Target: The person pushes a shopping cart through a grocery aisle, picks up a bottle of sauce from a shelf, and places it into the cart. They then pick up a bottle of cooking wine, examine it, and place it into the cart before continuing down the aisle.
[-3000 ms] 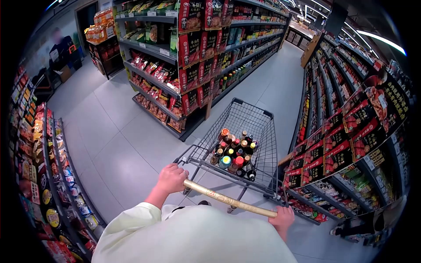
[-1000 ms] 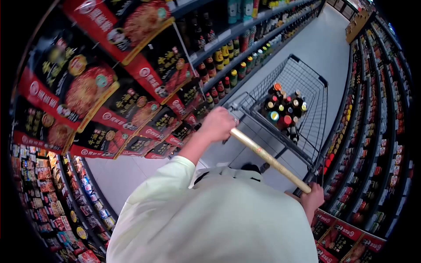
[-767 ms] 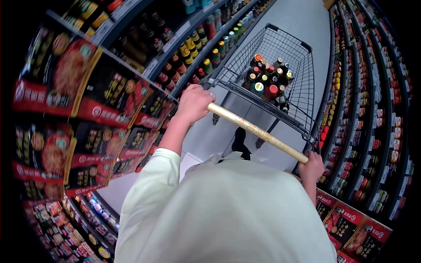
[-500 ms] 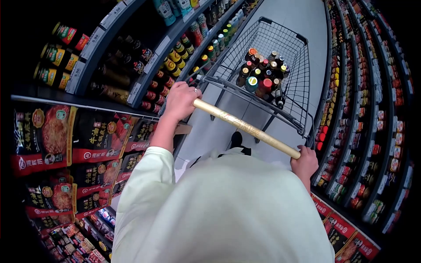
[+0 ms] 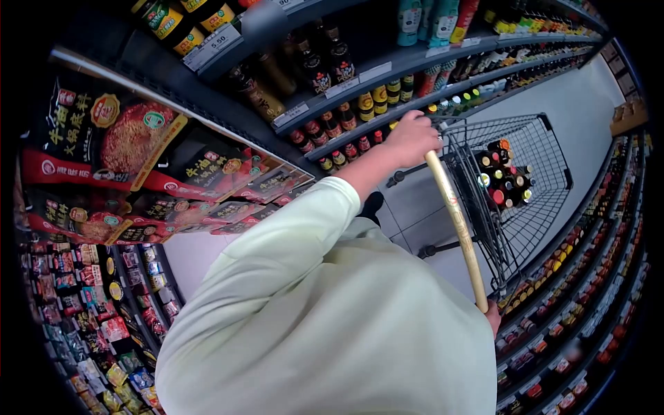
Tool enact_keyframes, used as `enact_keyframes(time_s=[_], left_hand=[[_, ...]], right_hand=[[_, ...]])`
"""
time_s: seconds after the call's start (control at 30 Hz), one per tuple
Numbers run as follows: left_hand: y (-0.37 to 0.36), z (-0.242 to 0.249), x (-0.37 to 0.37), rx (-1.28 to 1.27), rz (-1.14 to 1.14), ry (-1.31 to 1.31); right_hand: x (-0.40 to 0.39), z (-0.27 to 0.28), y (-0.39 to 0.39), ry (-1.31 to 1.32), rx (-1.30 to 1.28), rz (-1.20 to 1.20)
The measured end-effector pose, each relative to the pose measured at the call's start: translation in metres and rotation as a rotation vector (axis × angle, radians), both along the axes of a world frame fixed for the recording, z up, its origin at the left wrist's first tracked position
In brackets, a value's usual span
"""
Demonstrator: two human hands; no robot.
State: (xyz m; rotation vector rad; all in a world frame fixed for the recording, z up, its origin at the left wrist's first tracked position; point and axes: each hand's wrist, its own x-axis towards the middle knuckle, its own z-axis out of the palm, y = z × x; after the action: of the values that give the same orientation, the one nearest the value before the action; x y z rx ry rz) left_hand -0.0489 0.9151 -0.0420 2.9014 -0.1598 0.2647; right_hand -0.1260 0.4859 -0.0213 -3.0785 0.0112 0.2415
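Observation:
A wire shopping cart (image 5: 546, 149) stands ahead of me in the aisle, to the right of the view. Several bottles (image 5: 508, 181) with coloured caps are grouped upright in its basket. Across the near end runs the cart's pale handle bar (image 5: 456, 221). My left hand (image 5: 413, 138), wearing a ring, is wrapped round the upper end of this bar. At the lower end my right hand (image 5: 493, 317) is closed on the bar, mostly hidden behind my pale sleeve and body.
Shelves of bottles and jars (image 5: 346, 114) line the left side. Large hotpot-base packages (image 5: 111, 131) cover the shelf end beside me. Curved shelves (image 5: 588, 277) of jars run along the right. A cardboard box (image 5: 628, 116) stands at the far end.
My view has turned left, so the cart and handle bar appear farther right and more steeply slanted. The end packages look nearer. Both hands have stayed on the bar.

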Motion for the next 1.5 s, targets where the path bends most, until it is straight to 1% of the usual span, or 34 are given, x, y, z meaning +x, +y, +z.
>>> enact_keyframes(time_s=[0.07,0.17,0.2,0.23,0.3,0.37,0.4,0.43,0.5,0.63,0.73,0.83,0.9,0.97,1.03,1.17,1.23,1.3,1.4,1.43,1.5], left_hand=[[0.006,-0.002,0.013,-0.005,-0.023,-0.026],[0.014,-0.005,0.034,-0.019,-0.071,-0.077],[0.018,-0.003,0.039,-0.019,-0.07,-0.05],[0.021,-0.002,0.044,-0.023,-0.078,-0.019],[0.027,-0.002,0.054,0.023,-0.109,-0.013],[0.032,-0.01,0.061,-0.009,-0.134,-0.16],[0.033,-0.011,0.065,-0.014,-0.137,-0.15],[0.034,-0.01,0.068,-0.055,-0.154,-0.195],[0.038,-0.013,0.075,-0.138,-0.172,-0.235],[0.041,-0.009,0.085,-0.106,-0.184,-0.214],[0.04,-0.003,0.091,-0.066,-0.182,-0.205],[0.037,-0.002,0.092,-0.056,-0.172,-0.196],[0.035,0.0,0.094,-0.043,-0.14,-0.163],[0.034,0.003,0.094,-0.037,-0.155,-0.159],[0.035,0.004,0.094,-0.002,-0.157,-0.098],[0.033,0.01,0.091,0.026,-0.17,-0.048],[0.03,0.012,0.088,0.038,-0.177,-0.019],[0.029,0.01,0.086,0.055,-0.159,-0.026],[0.025,0.01,0.083,0.036,-0.163,-0.045],[0.025,0.009,0.082,0.041,-0.149,-0.045],[0.025,0.003,0.082,0.022,-0.178,-0.081]], right_hand=[[0.006,-0.006,0.006,-0.001,0.015,-0.102],[0.015,-0.008,0.017,-0.013,-0.027,-0.157],[0.011,-0.012,0.03,-0.112,-0.081,-0.245],[0.012,-0.017,0.034,-0.117,-0.095,-0.28],[0.015,-0.023,0.032,-0.179,-0.111,-0.237],[0.023,-0.02,0.023,-0.136,-0.081,-0.113],[0.022,-0.013,0.037,-0.2,-0.076,-0.132],[0.022,-0.006,0.05,-0.265,-0.073,-0.145],[0.025,-0.008,0.054,-0.265,-0.097,-0.162],[0.033,-0.002,0.063,-0.194,-0.115,-0.206],[0.039,-0.001,0.06,-0.199,-0.116,-0.198],[0.039,0.002,0.057,-0.164,-0.122,-0.164],[0.041,0.0,0.053,-0.169,-0.089,-0.07],[0.041,-0.001,0.051,-0.186,-0.059,-0.078],[0.04,-0.005,0.05,-0.222,0.0,-0.083],[0.036,-0.01,0.047,-0.264,0.006,-0.089],[0.035,-0.014,0.046,-0.346,0.015,-0.087],[0.033,-0.015,0.043,-0.325,0.016,-0.098],[0.033,-0.013,0.042,-0.396,0.003,-0.081],[0.035,-0.013,0.04,-0.448,-0.04,-0.014],[0.036,-0.008,0.04,-0.456,-0.109,-0.006]])
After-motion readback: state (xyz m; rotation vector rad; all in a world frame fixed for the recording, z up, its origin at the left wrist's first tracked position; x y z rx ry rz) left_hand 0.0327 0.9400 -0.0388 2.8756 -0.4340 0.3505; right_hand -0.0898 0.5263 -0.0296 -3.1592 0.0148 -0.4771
